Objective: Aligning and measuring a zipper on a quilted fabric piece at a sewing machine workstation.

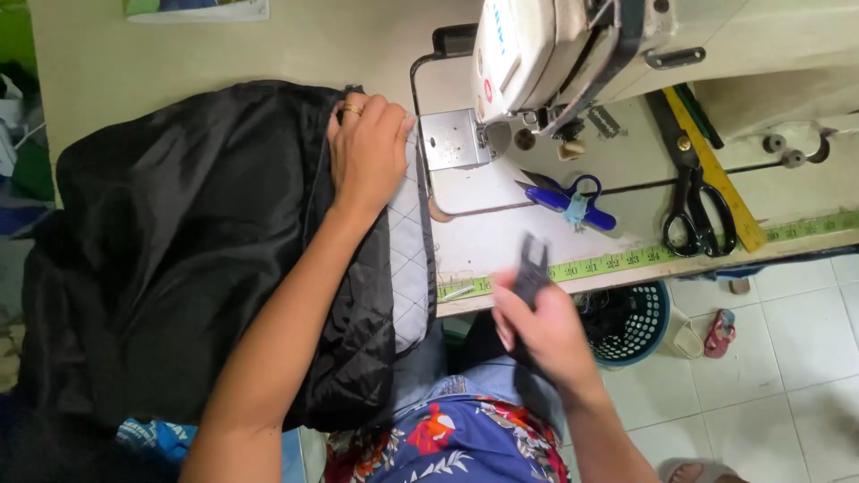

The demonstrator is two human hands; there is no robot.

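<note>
My left hand [367, 148] lies flat, fingers together, on black quilted fabric [179, 241] with a grey quilted lining [407, 250], just left of the sewing machine's needle plate [450, 139]. A ring shows on one finger. My right hand [541, 326] is blurred near the table's front edge and grips a small black thread snipper [531, 268], blades pointing up. The white sewing machine head [546, 54] stands above the plate.
A blue-handled snipper [568, 199] lies right of the plate. Large black scissors [696, 206] and a yellow ruler [716, 170] lie at the right. A measuring tape [626, 259] runs along the table edge. A teal basket [631, 322] and sandals [716, 331] are on the tiled floor.
</note>
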